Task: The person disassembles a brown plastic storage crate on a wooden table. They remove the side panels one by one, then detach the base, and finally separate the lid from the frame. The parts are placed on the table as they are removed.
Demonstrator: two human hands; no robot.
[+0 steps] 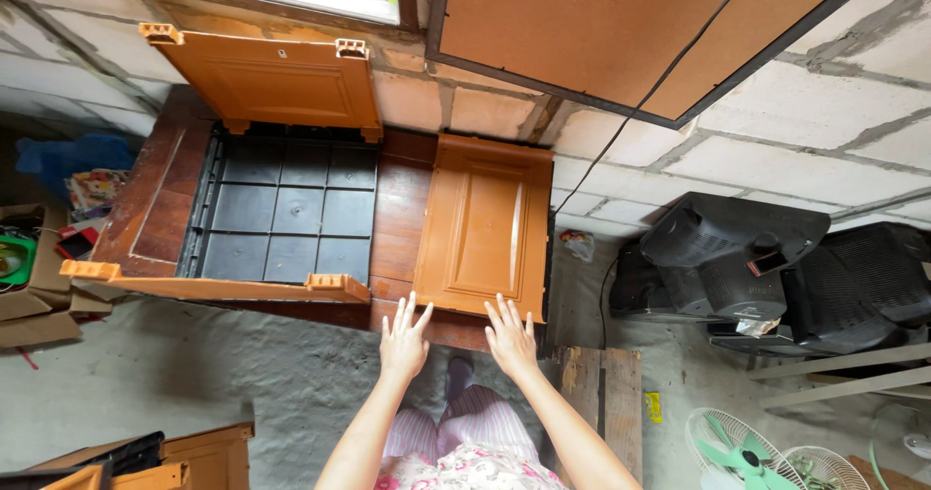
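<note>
Reaching forward, both bare hands stretch toward the flat orange plastic panel with a raised rectangular moulding (483,226), which lies on the right part of the dark reddish-brown wooden table top (400,209), its far edge close to the wall. The left hand (403,340) has its fingers spread wide and holds nothing; its fingertips come just to the near left corner of the panel, and whether they actually touch it I cannot tell from here. The right hand (510,338) is likewise open and empty, fingers fanned, their tips at the panel's near edge.

Just left of that panel, set into the same table top, sits the black ribbed plastic tray divided into squares (281,209). A second orange plastic panel with hinge lugs (273,81) stands tilted against the wall behind the tray, and a long orange plastic strip with notched ends (213,284) lies along the tray's near side.

Behind everything runs the wall of pale grey concrete blocks (824,131), with a brown framed board (601,24) leaning across it and a thin black cable (659,82) trailing down. To the right, on the rough grey concrete floor (242,374), rest two black old-style television sets (737,257). Near them lies a green-bladed fan in a white wire cage (742,451). At the far left sits an open brown cardboard box (34,296).
</note>
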